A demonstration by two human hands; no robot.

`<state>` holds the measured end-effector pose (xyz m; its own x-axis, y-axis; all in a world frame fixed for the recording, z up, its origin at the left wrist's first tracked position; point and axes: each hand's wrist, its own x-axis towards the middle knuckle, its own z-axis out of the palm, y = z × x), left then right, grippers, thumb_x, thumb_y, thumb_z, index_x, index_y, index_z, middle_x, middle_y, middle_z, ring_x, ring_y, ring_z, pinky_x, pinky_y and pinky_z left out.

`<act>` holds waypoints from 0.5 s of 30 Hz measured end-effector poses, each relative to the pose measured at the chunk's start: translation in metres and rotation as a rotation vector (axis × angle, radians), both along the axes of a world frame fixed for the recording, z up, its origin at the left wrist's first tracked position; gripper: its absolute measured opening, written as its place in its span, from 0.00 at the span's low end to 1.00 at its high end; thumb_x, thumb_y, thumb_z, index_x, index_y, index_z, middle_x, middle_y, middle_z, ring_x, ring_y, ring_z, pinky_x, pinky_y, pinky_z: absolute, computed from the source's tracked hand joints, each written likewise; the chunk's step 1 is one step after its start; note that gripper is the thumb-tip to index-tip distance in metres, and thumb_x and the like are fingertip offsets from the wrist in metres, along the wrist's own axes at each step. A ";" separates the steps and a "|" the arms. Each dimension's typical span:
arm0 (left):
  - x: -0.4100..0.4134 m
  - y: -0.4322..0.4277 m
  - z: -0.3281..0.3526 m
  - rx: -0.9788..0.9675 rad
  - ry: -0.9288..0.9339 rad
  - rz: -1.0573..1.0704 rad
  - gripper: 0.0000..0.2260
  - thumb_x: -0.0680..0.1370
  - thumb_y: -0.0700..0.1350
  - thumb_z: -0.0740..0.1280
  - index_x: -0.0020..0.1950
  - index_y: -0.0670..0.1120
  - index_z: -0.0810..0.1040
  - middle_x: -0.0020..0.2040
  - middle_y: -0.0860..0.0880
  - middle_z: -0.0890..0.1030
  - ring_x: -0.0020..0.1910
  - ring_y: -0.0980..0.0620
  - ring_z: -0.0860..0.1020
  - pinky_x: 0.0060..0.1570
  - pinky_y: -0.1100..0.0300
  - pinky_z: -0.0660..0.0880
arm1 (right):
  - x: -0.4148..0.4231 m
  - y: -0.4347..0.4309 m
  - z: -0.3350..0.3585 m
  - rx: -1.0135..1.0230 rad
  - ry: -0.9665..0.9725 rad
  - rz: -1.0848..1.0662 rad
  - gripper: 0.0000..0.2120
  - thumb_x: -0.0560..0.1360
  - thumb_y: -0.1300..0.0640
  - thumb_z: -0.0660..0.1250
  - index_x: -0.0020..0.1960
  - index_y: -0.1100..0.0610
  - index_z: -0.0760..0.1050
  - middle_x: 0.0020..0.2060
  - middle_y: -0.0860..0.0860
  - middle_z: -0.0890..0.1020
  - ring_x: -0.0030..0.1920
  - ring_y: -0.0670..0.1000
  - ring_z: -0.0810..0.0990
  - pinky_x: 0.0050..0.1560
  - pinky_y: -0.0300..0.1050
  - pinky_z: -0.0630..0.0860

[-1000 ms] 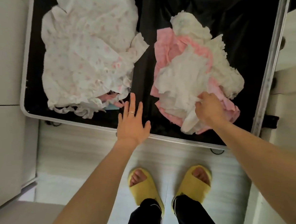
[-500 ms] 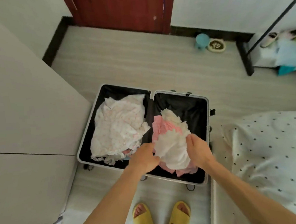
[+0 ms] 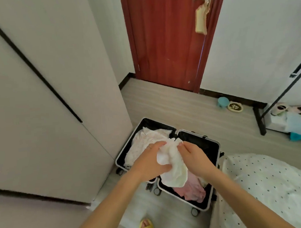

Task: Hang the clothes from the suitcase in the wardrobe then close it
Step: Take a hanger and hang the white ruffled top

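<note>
Currently holding a white garment (image 3: pixel 173 167) in a bunch above the right-hand half of the open suitcase (image 3: pixel 124 147), between the two forearms. Gripping its left side with the left hand (image 3: pixel 149 160), fingers curled into the cloth and closed round a wad of it. Pinching its upper right edge with the right hand (image 3: pixel 195 158), fingers bent round a fold.

Judging it to be light, soft and thoroughly floppy: sagging below the hands in a loose lobe, with no stiffness at all. Probably not slipping from a dry grip, but likely to trail and snag on the way. Probably needing a search for the shoulders or neckline before hanging, then a hold there with one hand at each side to let it drop open. Not finding any such seam in this crumple, so not able to tell top from hem. Not spotting a hanger anywhere in view.

Seeing a pink garment (image 3: pixel 190 189) heaped directly below in the same half, and a pale floral garment (image 3: pixel 144 141) spread across the other half. Placing the suitcase flat on the pale floor (image 3: pixel 181 108), just beside the wardrobe (image 3: pixel 47 103) on the left, its white doors seemingly closed. Noting a dotted bed cover (image 3: pixel 275 185) close on the right and a red door (image 3: pixel 163 32) beyond.
</note>
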<state>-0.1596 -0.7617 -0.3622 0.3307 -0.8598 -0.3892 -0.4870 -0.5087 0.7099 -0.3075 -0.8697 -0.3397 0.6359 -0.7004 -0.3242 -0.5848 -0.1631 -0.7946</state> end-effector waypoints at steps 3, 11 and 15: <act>-0.022 0.069 0.029 -0.076 -0.166 0.131 0.25 0.70 0.57 0.74 0.61 0.59 0.66 0.59 0.57 0.69 0.55 0.56 0.72 0.52 0.58 0.74 | -0.005 0.044 0.029 -0.013 -0.025 0.165 0.22 0.82 0.44 0.54 0.41 0.62 0.70 0.34 0.52 0.75 0.36 0.50 0.72 0.42 0.52 0.73; -0.064 0.249 0.061 0.128 -0.234 0.248 0.23 0.69 0.70 0.69 0.55 0.56 0.76 0.50 0.62 0.75 0.54 0.56 0.75 0.54 0.57 0.74 | 0.012 0.188 0.072 0.186 -0.028 0.533 0.18 0.84 0.52 0.55 0.42 0.61 0.73 0.36 0.53 0.76 0.39 0.47 0.75 0.44 0.46 0.73; -0.076 0.339 0.056 0.161 -0.199 0.353 0.26 0.71 0.71 0.66 0.62 0.57 0.75 0.58 0.59 0.78 0.57 0.55 0.76 0.57 0.57 0.73 | 0.023 0.272 0.076 0.356 0.005 0.624 0.16 0.84 0.53 0.56 0.50 0.59 0.80 0.44 0.54 0.85 0.46 0.47 0.84 0.50 0.44 0.80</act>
